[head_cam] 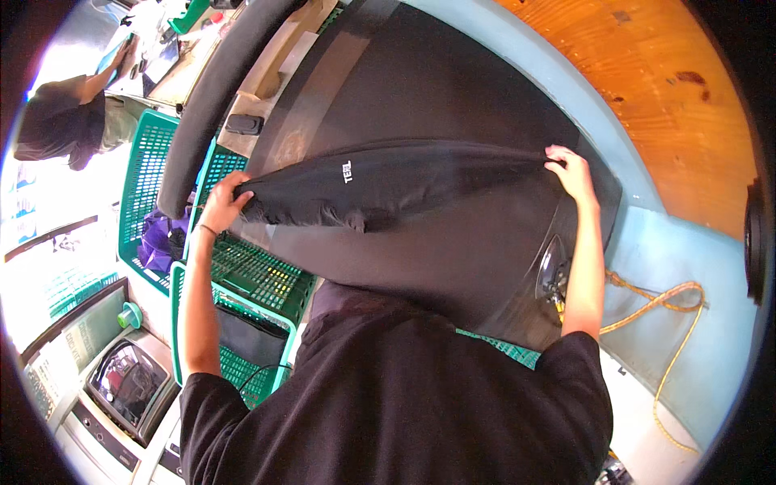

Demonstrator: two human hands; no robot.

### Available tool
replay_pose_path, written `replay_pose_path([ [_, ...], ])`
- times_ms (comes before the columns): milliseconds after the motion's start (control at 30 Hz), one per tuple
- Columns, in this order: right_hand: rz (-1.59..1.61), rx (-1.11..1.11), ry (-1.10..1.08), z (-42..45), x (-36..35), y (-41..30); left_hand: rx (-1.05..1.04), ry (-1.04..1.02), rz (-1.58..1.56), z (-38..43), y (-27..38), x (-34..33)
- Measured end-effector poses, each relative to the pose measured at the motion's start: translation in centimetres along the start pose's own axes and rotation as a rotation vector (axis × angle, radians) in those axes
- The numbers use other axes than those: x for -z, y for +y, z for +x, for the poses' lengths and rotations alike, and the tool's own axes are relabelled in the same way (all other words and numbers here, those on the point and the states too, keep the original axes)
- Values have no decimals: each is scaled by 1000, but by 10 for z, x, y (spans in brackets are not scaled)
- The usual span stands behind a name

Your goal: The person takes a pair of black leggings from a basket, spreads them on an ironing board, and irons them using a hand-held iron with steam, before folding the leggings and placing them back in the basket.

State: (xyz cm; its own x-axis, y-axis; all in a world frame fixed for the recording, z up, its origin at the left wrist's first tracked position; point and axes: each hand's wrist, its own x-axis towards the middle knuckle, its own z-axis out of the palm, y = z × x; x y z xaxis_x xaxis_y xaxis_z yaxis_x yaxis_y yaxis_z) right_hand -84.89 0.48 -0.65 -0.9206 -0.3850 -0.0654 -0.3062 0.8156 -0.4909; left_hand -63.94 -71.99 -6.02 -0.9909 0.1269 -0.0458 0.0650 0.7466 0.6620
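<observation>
A black cloth garment (400, 182) with a small white print is stretched between my two hands above a dark-covered ironing board (424, 85). My left hand (223, 201) pinches its left end between thumb and fingers, beyond the board's edge and over the green baskets. At the other end, my right hand (568, 173) grips a gathered corner, near the board's right edge. The garment's lower edge hangs loose and wrinkled, most of all towards the left. An iron (550, 267) rests on the board beside my right forearm, which partly hides it.
A padded sleeve arm (209, 109) rises at upper left beside a black box (244, 124). Green plastic baskets (145, 182) stand at left, one with purple cloth (162, 239). A yellow cord (658, 297) loops across the blue surface (691, 254). Another person (60, 118) works far left.
</observation>
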Motion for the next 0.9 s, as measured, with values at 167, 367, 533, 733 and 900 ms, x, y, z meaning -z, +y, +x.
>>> replay_pose_path([
  [167,11,-275,121,-114,72,-44,89,2,-28,-19,61,68],
  [367,92,-309,252,-221,111,-54,-12,96,44,-5,110,112],
  [533,75,-291,201,-271,108,-42,-62,-127,168,42,144,101],
  [733,27,-394,356,-318,76,-44,131,-199,-95,83,149,43],
  [900,-76,-332,593,-371,38,-59,-193,129,-28,67,130,-2],
])
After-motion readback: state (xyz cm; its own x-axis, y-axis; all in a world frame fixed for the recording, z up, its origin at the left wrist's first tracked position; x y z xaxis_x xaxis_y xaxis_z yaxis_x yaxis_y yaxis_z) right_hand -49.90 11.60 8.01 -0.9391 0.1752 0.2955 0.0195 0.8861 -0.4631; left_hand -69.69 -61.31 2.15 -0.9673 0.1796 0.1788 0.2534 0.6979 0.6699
